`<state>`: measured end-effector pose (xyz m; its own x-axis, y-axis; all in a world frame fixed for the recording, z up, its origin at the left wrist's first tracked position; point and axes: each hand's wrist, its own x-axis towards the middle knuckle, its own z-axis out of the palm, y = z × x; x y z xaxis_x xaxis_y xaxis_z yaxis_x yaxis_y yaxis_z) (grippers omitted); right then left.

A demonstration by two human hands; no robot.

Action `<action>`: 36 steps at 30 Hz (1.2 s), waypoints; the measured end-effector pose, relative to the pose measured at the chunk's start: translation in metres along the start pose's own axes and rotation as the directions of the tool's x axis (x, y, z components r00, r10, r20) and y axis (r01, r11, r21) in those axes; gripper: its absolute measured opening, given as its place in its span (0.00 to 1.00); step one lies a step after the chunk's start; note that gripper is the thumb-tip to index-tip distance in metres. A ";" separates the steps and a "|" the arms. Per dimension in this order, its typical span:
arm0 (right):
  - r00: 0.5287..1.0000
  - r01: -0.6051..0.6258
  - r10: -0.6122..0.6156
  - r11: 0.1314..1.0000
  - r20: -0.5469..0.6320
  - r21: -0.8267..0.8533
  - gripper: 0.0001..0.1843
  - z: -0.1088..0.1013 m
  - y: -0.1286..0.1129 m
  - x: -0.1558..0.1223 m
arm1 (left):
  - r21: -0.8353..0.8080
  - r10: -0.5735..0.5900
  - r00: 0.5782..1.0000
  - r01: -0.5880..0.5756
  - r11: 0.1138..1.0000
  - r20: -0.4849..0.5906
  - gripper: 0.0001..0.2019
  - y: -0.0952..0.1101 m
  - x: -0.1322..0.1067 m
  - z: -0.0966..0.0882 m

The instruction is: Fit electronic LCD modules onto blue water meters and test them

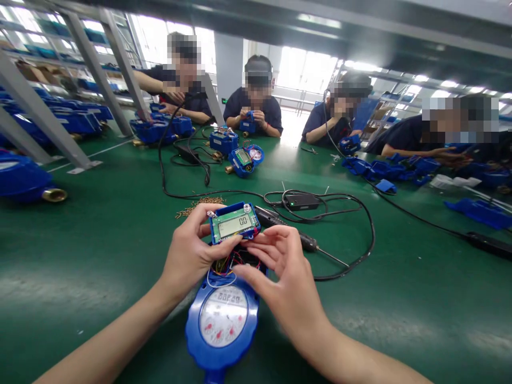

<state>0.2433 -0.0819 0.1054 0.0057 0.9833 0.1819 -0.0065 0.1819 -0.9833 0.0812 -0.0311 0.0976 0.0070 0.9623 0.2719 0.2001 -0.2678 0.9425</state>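
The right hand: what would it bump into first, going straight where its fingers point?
The right hand would probably meet the display unit first; coloured wires lie just below and, depth being unclear, might come first.

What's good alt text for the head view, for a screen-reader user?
The left hand holds a display module, apparently reading 0.0, over the exposed wires of a blue dial meter, with the right hand open beside it. Beyond them on the green table lie a black tool with a thin shaft and a pile of screws; four co-workers sit across.
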 end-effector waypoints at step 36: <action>0.770 0.542 -0.271 0.755 0.578 -0.369 0.21 -0.018 0.002 0.029 | 0.147 -0.049 0.996 0.059 0.987 -0.069 0.23 -0.011 -0.015 -0.029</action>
<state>0.2619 -0.0534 0.1085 -0.5718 0.7102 0.4108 0.3667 0.6691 -0.6464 0.0506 -0.0445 0.0889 -0.0705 0.9688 0.2378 0.3423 -0.2004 0.9180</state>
